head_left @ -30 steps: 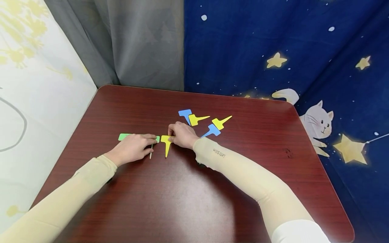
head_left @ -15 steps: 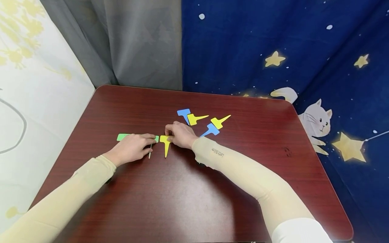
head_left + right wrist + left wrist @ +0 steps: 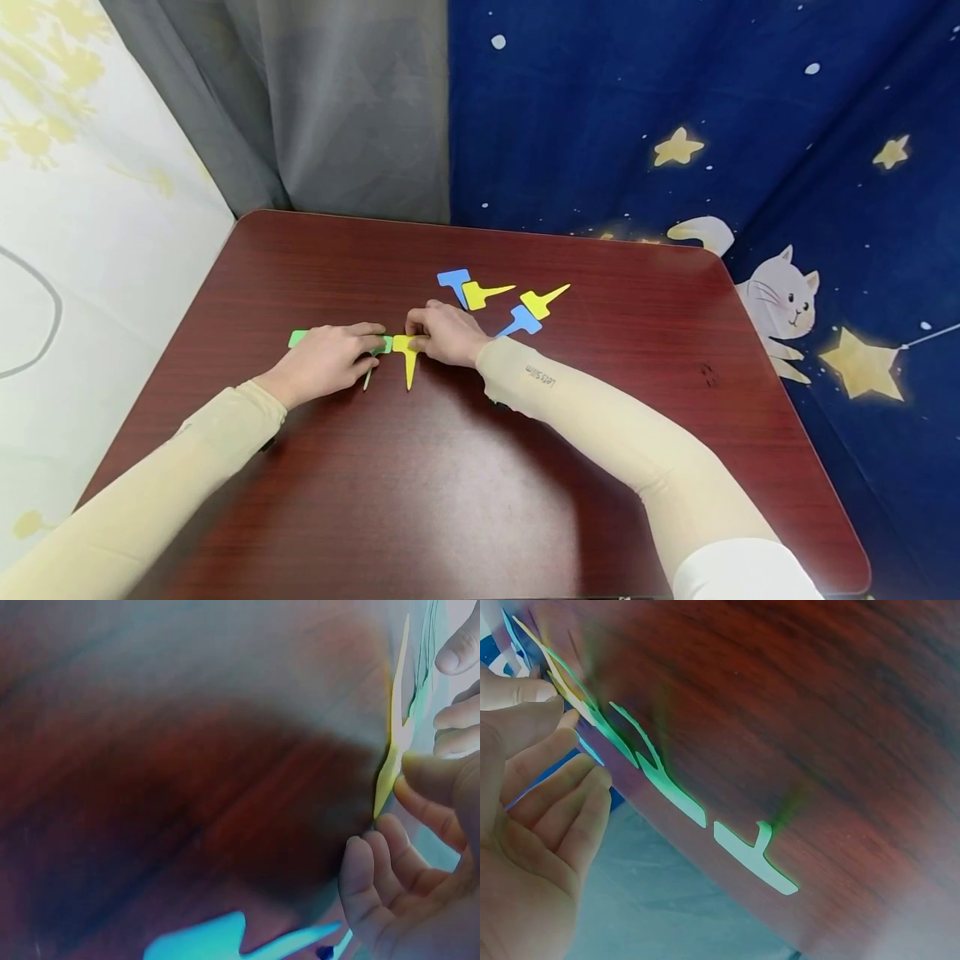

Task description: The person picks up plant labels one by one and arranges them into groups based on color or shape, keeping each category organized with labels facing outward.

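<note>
L hand (image 3: 326, 358): fingers extended, resting on green tag (image 3: 387, 345). R hand (image 3: 446, 333): thumb + index pinch yellow tag (image 3: 409, 365) on tbl (image 3: 360, 500), just beside green tag, stem toward near edge. 2 blue tags (image 3: 453, 279), 2 addl. yellow tags (image 3: 487, 294): nearer far edge.

Beyond the red-brown desk (image 3: 465, 467), a grey curtain (image 3: 367, 108) hung at eleven o'clock, a navy curtain (image 3: 592, 83) at one, with a printed star (image 3: 678, 147) at two, cat (image 3: 780, 292) at three; white backdrop (image 3: 97, 283), nine.
</note>
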### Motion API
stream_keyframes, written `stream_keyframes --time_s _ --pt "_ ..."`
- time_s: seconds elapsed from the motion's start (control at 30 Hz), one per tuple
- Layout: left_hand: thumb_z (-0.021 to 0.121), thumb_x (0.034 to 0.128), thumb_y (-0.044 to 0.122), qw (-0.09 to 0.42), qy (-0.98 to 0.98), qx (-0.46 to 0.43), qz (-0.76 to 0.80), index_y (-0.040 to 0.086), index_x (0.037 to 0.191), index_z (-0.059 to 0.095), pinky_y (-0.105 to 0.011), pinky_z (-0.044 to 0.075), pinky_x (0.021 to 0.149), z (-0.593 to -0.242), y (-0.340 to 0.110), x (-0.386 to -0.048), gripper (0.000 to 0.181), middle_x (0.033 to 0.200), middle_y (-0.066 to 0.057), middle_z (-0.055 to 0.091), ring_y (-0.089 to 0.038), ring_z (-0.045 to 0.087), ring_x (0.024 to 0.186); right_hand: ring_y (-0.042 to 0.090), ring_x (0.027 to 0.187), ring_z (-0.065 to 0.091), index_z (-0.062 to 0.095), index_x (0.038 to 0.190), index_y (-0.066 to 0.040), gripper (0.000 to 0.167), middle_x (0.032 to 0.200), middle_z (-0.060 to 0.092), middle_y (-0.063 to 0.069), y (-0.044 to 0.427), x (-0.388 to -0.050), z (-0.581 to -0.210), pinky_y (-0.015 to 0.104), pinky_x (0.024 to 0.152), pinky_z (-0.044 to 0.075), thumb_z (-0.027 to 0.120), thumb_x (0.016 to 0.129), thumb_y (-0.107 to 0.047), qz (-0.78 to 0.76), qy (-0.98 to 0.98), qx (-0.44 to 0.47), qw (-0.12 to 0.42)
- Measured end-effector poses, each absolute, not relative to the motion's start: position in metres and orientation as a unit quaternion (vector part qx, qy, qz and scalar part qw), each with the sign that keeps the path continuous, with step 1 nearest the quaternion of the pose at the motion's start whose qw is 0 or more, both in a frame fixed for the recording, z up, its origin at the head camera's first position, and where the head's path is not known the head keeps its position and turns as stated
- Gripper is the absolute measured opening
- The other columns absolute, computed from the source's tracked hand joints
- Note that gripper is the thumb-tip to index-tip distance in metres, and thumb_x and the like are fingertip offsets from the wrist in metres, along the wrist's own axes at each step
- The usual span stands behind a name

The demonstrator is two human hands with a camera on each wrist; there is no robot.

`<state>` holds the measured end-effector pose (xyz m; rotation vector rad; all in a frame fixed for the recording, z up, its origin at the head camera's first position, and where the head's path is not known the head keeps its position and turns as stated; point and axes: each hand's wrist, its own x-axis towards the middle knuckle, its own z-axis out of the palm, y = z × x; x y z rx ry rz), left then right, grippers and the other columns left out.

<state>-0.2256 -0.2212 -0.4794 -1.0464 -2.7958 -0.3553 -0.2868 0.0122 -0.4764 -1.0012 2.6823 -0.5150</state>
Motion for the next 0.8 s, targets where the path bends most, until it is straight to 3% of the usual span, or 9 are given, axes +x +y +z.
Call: stream_keyframes --time_s 0.1,0.3,0.57,0.8 --pt "0.08 0.0858 0.016 0.068 -0.929 -0.343 -0.12 0.009 0.11 0.077 -0.036 0.054 0.058 -0.478 -0.22 -0.224 0.025 0.125 -0.01 0.067 -0.018 0.067 0.068 0.01 0.082 0.05 0.068 0.107 -0.024 0.012 0.095 0.055 -0.006 0.015 -0.289 -0.473 0.026 0.066 0.045 0.067 0.098 -0.031 -0.173 0.911 -0.355 0.122" --pt "0.076 0.0903 0.018 0.049 -0.932 -0.33 -0.143 0.005 0.121 0.072 -0.042 0.058 0.074 -0.476 -0.211 -0.218 0.034 0.13 -0.012 0.065 -0.025 0.072 0.091 0.011 0.085 0.051 0.068 0.12 -0.021 0.025 0.102 0.058 0.0 0.021 -0.297 -0.463 0.026 0.07 0.046 0.069 0.097 -0.032 -0.135 0.911 -0.368 0.127" --pt "0.073 0.0934 0.026 0.016 -0.941 -0.307 -0.14 0.005 0.13 0.067 -0.047 0.056 0.083 -0.474 -0.198 -0.208 0.043 0.139 -0.014 0.059 -0.031 0.068 0.108 0.013 0.088 0.056 0.067 0.123 -0.021 0.03 0.107 0.058 -0.001 0.033 -0.313 -0.447 0.029 0.074 0.049 0.07 0.096 -0.034 -0.074 0.909 -0.393 0.115" --pt "0.073 0.094 0.03 0.014 -0.945 -0.293 -0.145 0.004 0.135 0.064 -0.049 0.053 0.092 -0.474 -0.187 -0.201 0.049 0.142 -0.015 0.056 -0.032 0.061 0.122 0.021 0.105 0.053 0.067 0.125 -0.021 0.032 0.116 0.057 0.001 0.054 -0.329 -0.429 0.038 0.08 0.052 0.07 0.096 -0.034 -0.02 0.906 -0.413 0.092"
